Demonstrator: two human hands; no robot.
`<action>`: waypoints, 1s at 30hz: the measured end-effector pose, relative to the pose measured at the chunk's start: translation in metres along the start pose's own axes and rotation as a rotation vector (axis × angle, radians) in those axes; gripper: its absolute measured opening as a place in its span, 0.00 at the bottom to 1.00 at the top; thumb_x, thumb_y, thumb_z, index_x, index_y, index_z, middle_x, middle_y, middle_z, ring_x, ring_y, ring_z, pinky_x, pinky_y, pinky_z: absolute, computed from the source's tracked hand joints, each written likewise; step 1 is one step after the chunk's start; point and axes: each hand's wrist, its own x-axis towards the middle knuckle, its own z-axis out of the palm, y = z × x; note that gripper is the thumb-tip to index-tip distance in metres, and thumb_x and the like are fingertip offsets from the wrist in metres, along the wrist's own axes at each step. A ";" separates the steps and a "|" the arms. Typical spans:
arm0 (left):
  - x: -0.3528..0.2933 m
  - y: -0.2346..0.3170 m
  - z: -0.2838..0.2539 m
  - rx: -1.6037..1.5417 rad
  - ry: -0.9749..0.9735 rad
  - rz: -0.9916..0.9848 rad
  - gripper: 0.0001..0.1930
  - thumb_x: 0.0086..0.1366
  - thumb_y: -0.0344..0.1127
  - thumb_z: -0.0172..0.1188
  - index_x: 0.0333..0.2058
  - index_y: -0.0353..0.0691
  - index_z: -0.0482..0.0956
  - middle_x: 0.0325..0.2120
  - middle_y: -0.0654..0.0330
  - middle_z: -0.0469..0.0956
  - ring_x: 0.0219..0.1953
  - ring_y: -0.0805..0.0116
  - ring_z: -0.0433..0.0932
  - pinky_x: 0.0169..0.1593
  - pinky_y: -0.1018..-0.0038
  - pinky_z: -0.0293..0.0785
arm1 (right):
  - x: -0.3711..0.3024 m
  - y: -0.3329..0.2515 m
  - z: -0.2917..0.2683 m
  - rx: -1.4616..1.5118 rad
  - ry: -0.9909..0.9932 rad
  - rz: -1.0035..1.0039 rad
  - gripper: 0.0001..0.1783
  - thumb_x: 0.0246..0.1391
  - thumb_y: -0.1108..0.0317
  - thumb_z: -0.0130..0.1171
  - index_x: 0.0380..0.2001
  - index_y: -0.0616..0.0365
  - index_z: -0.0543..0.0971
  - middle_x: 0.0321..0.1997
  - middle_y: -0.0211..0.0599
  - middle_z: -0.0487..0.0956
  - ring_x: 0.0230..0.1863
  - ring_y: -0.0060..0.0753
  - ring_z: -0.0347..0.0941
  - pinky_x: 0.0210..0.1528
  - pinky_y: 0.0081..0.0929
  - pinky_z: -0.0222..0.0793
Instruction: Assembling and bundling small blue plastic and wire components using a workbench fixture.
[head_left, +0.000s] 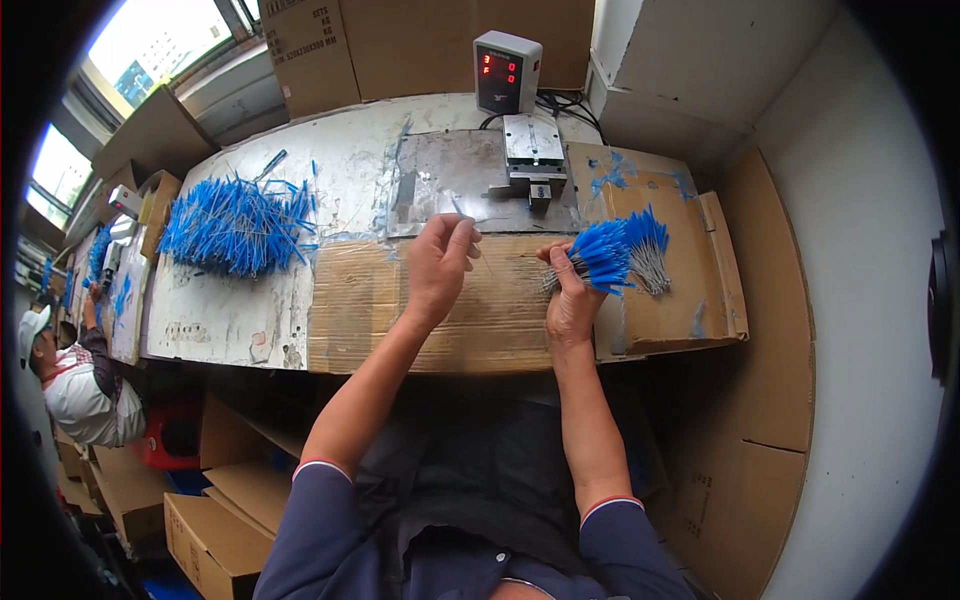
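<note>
Nearest the camera, two bare forearms rise from dark blue sleeves over a dark lap toward a worktable (230,325) covered partly by a flattened cardboard sheet (500,310). The left hand (438,262) is lifted above the cardboard with thumb and forefinger pinched on a single thin wire piece (458,207), whose far end is too fine to make out. The right hand (572,292) is clenched around a bundle of blue-tipped wire pieces (600,258), blue ends fanning to the right; the grey stems are partly hidden by the fingers. Just beyond it, touching or nearly so, a second fanned bunch (650,245) lies on a cardboard tray (715,290). Farther back stands a small metal press fixture (534,152) on a worn metal plate, with a grey counter box (506,70) showing red digits behind it. To the left, a loose heap of blue pieces (235,228) spreads on the table. At the far left edge another person in a white cap (32,328) is cut off by the dark rim.
</note>
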 end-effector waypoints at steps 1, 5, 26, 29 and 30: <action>-0.004 0.002 -0.005 0.078 -0.038 0.026 0.09 0.74 0.33 0.56 0.43 0.33 0.78 0.32 0.62 0.81 0.29 0.79 0.78 0.30 0.82 0.74 | -0.002 0.003 0.000 -0.001 -0.003 -0.002 0.06 0.53 0.81 0.66 0.34 0.61 0.80 0.32 0.36 0.82 0.32 0.32 0.80 0.41 0.30 0.79; -0.018 -0.004 -0.015 0.146 -0.061 0.035 0.08 0.73 0.31 0.56 0.45 0.33 0.77 0.33 0.61 0.82 0.31 0.78 0.80 0.32 0.81 0.77 | -0.009 0.016 0.000 -0.143 -0.125 0.201 0.11 0.49 0.83 0.68 0.35 0.60 0.81 0.32 0.31 0.82 0.33 0.26 0.80 0.40 0.25 0.78; 0.005 -0.020 0.009 -0.117 -0.325 -0.211 0.05 0.68 0.32 0.61 0.36 0.36 0.79 0.26 0.64 0.81 0.24 0.78 0.78 0.25 0.81 0.73 | -0.018 -0.002 0.012 -0.222 -0.245 0.276 0.12 0.49 0.76 0.72 0.36 0.56 0.81 0.31 0.29 0.82 0.28 0.21 0.76 0.30 0.20 0.71; 0.009 -0.025 0.017 -0.111 -0.338 -0.216 0.05 0.68 0.32 0.61 0.35 0.36 0.79 0.25 0.65 0.81 0.22 0.78 0.79 0.23 0.80 0.72 | -0.023 -0.001 0.020 -0.231 -0.192 0.253 0.13 0.48 0.78 0.71 0.37 0.56 0.80 0.32 0.28 0.81 0.29 0.22 0.76 0.31 0.20 0.71; 0.009 -0.023 0.020 -0.132 -0.318 -0.240 0.06 0.68 0.32 0.61 0.35 0.36 0.80 0.24 0.65 0.81 0.21 0.77 0.79 0.23 0.80 0.72 | -0.018 0.003 0.012 -0.233 -0.198 0.258 0.13 0.47 0.79 0.71 0.37 0.56 0.80 0.30 0.28 0.81 0.29 0.23 0.77 0.31 0.22 0.72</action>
